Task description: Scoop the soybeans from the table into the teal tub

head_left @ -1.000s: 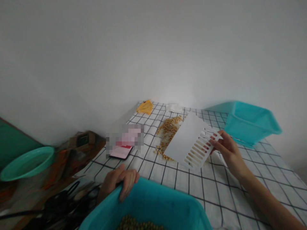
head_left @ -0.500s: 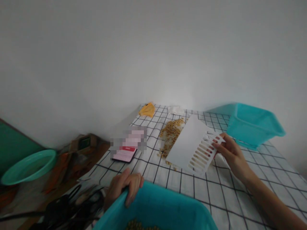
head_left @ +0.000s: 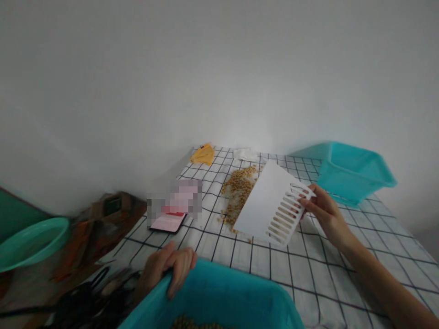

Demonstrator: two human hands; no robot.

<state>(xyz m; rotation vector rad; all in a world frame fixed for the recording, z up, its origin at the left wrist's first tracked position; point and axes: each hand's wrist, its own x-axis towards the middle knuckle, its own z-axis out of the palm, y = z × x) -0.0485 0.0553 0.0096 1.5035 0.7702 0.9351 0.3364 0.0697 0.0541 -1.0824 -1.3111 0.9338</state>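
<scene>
My right hand (head_left: 322,211) is closed on the slotted end of a white plastic scraper (head_left: 270,203), held tilted with its lower edge among a pile of yellow beans (head_left: 236,189) on the checked tablecloth (head_left: 308,260). My left hand (head_left: 168,269) is closed over the rim of a teal plastic basin (head_left: 219,297) at the near edge. Some beans show inside that basin at the bottom of the view.
A second teal basin (head_left: 353,171) stands at the far right of the table. A phone (head_left: 168,221) lies to the left of the beans, with an orange cloth (head_left: 204,154) and white paper (head_left: 245,154) by the wall. A green bowl (head_left: 30,242) and dark clutter sit low on the left.
The view has shifted slightly. Both hands keep their grips; the scraper stays at the bean pile with almost no movement.
</scene>
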